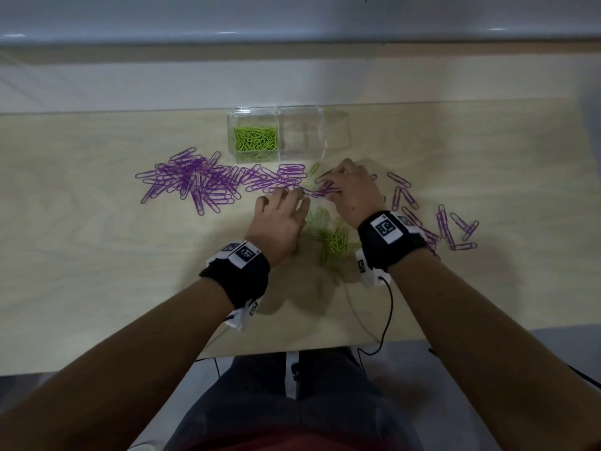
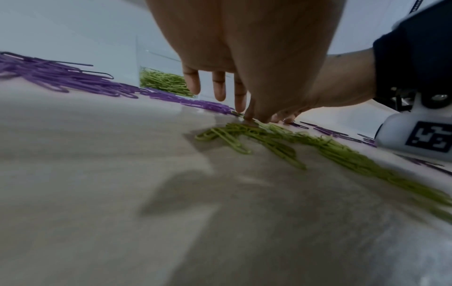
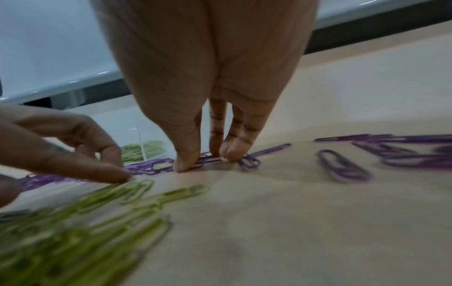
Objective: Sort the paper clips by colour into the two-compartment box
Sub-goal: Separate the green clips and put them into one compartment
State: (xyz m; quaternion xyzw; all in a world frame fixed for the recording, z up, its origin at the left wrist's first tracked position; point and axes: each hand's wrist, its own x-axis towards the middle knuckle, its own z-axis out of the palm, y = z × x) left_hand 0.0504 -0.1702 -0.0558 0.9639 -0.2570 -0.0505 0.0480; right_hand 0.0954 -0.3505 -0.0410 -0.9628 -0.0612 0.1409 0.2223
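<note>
The clear two-compartment box [image 1: 338, 131] stands at the table's far edge. Its left compartment holds green clips [image 1: 255, 138]; its right one looks empty. A big heap of purple clips [image 1: 195, 183] lies left of the hands, and scattered purple clips [image 1: 422, 216] lie to the right. Loose green clips [image 1: 331, 236] sit between the wrists. My left hand [image 1: 283, 213] reaches down with straight fingers [image 2: 240, 104], its tips touching the table at the green clips [image 2: 244, 133]. My right hand [image 1: 344, 187] presses its straight fingertips [image 3: 186, 162] on a row of purple clips [image 3: 249, 162].
The pale wooden table [image 1: 97, 271] ends just behind the box, with a white ledge [image 1: 292, 83] beyond. Black wrist bands carry cameras and cables [image 1: 387, 314] that trail over the near edge. A single green clip [image 1: 313, 169] lies near the box front.
</note>
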